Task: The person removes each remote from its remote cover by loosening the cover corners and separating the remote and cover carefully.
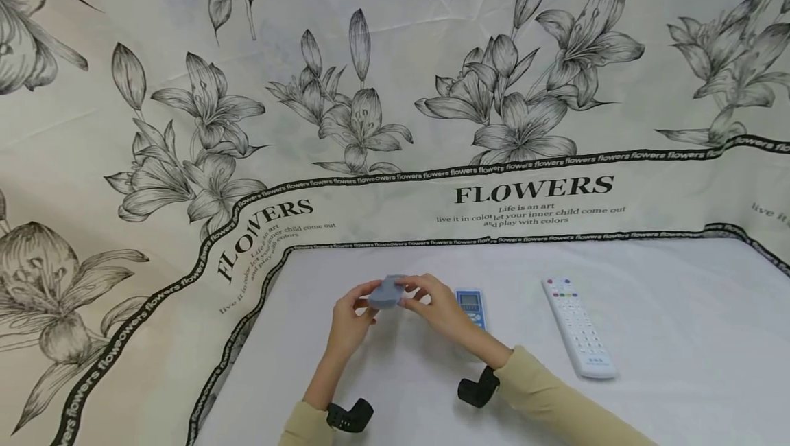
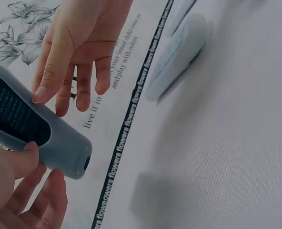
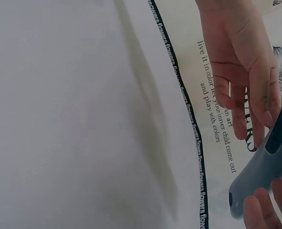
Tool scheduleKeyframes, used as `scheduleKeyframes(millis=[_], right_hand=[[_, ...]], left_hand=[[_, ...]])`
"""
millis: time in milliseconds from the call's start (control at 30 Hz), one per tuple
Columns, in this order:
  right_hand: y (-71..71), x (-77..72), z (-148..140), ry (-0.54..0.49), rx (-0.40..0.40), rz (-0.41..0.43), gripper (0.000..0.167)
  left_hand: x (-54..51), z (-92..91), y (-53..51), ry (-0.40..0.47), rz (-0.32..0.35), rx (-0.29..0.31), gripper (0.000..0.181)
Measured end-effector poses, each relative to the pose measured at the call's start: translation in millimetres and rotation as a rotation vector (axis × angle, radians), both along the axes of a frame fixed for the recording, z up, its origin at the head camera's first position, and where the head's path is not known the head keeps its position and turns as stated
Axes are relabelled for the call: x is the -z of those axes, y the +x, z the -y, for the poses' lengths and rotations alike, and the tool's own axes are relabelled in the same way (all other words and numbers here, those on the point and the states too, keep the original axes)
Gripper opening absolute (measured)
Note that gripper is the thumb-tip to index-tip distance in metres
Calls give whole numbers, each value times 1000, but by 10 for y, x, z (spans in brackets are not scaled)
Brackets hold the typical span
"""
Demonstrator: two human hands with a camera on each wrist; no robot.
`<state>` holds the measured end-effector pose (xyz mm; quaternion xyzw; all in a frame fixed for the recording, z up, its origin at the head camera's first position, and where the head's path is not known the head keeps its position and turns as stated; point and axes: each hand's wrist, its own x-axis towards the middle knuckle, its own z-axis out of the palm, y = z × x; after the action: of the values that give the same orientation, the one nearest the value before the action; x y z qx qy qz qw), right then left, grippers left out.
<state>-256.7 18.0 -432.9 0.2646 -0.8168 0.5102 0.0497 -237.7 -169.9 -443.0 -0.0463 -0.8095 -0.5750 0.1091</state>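
Observation:
A grey-blue remote control (image 1: 385, 296) is held above the table between both hands. My left hand (image 1: 349, 319) grips its left end, and my right hand (image 1: 439, 309) pinches its right end between thumb and fingers. In the left wrist view, a dark panel (image 2: 17, 112) with small pale print lies in the remote's surface; the left thumb rests by its edge. The right wrist view cuts off part of the remote (image 3: 260, 176) at the right border. Behind the right forearm lies a blue-and-white remote (image 1: 471, 302) with a small screen, partly hidden by that arm.
A long white remote (image 1: 579, 329) with many buttons lies farther right on the white tabletop (image 1: 679, 309). A flower-printed cloth (image 1: 382, 206) with a black lettered border hangs behind the table and down its left side. Each wrist wears a black camera (image 1: 478, 388).

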Motion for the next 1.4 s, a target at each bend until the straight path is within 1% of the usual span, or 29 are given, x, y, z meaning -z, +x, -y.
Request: scheduleKeyframes(millis=[133,333,500,600,700,767,833,933,1033,1133,1300,1367,1400], right_hand=[[14,-67,-21,-28,13,-1,35],[43,-131,-15,-84,55,-15,29],[60,-151,2,-128,58,-13,27],[65,-160,15,-151,74,21,26],[65,-154,28,-167,95,58,27],[62,-144,38,-181,108,86,27],[60,-127,44,-190,114,95,28],[59,-96,51,-206,128,112,29],[62,-47,54,-228,124,132,30],[75,3,62,-259,116,161,31],[70,89,107,-348,117,231,32],[56,118,134,-388,126,253,33],[50,125,147,-401,132,263,33]], left_hand=[[-32,-26,18,-26,-29,-21,33],[-71,-55,65,-61,-88,-20,27],[-80,-69,79,-72,-118,-63,25],[-78,-72,76,-62,-133,-70,26],[-78,-78,75,-31,-142,-57,27],[-165,-116,133,-4,-123,-58,26],[-243,-157,193,21,-114,-61,25],[-354,-212,292,35,-89,-83,24],[-320,-214,309,33,-83,-101,23],[-249,-210,287,29,-68,-119,23],[-1,-180,128,63,-45,-157,24],[85,-170,70,68,-44,-181,25],[110,-167,50,72,-45,-193,25]])
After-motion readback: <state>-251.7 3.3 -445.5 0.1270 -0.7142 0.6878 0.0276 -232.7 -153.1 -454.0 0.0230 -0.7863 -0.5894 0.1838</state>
